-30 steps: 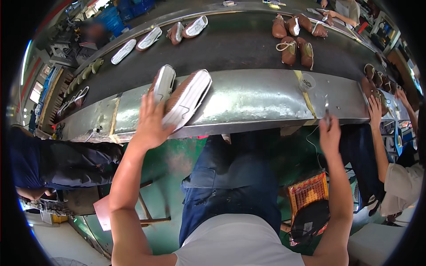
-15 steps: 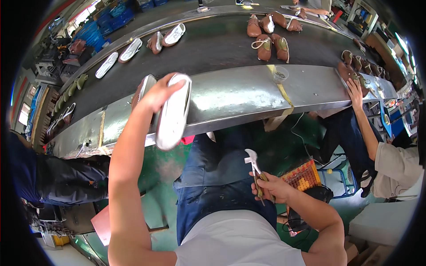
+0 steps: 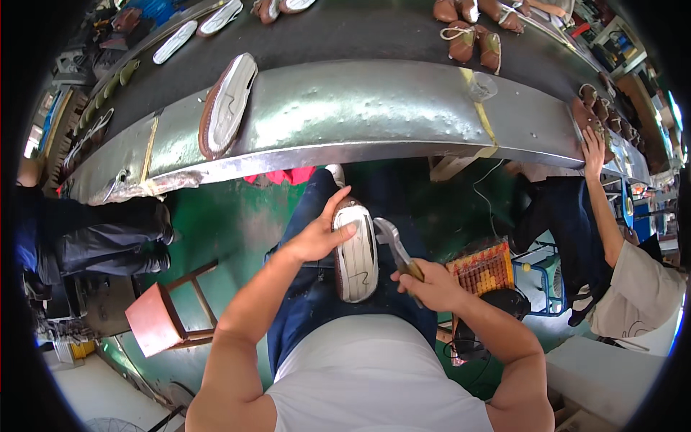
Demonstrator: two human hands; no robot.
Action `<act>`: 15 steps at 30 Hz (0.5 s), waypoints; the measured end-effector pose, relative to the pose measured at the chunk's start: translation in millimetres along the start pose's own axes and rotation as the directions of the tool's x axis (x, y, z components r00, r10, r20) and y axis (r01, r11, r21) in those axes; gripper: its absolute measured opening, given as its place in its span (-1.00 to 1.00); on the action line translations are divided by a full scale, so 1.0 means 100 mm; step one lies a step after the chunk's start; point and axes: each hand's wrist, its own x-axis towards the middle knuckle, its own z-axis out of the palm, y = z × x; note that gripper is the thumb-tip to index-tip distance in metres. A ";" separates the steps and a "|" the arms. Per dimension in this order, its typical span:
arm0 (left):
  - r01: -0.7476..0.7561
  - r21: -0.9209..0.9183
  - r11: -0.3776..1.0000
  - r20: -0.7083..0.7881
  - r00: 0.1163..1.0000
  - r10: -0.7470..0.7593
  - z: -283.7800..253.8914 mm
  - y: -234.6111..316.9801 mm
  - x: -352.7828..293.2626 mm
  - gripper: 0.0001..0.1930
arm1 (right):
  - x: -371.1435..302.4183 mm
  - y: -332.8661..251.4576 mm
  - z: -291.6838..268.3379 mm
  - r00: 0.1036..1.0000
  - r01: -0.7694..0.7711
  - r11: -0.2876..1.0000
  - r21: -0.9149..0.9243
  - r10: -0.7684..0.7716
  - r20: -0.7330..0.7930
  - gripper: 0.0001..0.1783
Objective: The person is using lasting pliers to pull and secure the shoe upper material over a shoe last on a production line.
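My left hand [image 3: 317, 239] grips a brown shoe [image 3: 358, 266] by its upper end, white sole turned up, over my lap. The thumb lies across the sole and the fingers go round the far side. My right hand [image 3: 434, 286] is closed round the handles of metal lasting pincers [image 3: 395, 243], which have a curved head and greenish-brown grips. The pincer head is close to the shoe's right edge; whether it touches cannot be made out. Another brown shoe with a white sole [image 3: 234, 104] lies tilted on the metal ledge [image 3: 345, 108] ahead.
Beyond the ledge runs a dark conveyor belt [image 3: 345, 39] carrying several shoes and soles. A clear cup [image 3: 483, 86] stands on the ledge. To the right, a person's hand [image 3: 593, 151] rests on a brown shoe. A stool [image 3: 160, 320] is at the left, a beaded seat mat [image 3: 481, 279] at the right.
My left hand has brought the shoe from over the ledge down to my lap. The pincers in my right hand have shifted beside it. The view has tilted lower.
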 end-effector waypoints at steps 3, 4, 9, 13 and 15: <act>0.025 -0.054 0.998 0.025 0.999 -0.024 0.01 -0.01 0.00 -0.25 | 0.05 -0.01 0.16 0.997 0.023 0.997 0.078 -0.029 0.077 -0.71; 0.017 -0.041 0.999 0.004 1.000 -0.017 0.02 -0.02 -0.02 -0.31 | 0.10 0.02 0.19 0.996 0.038 0.992 0.123 -0.048 0.076 -0.71; 0.018 -0.005 1.000 -0.077 0.997 -0.018 0.08 -0.06 -0.04 -0.36 | 0.14 -0.10 0.25 0.997 -0.028 0.969 0.244 0.010 0.075 -0.72; -0.012 -0.030 0.999 -0.097 0.995 0.009 0.08 -0.08 -0.06 -0.42 | 0.13 -0.31 0.18 0.973 -0.116 0.925 0.361 0.032 0.230 -0.71; -0.017 -0.084 0.996 -0.088 0.996 0.009 0.08 -0.07 -0.04 -0.43 | 0.12 -0.27 0.22 0.965 -0.184 0.627 0.757 -0.031 0.260 -0.70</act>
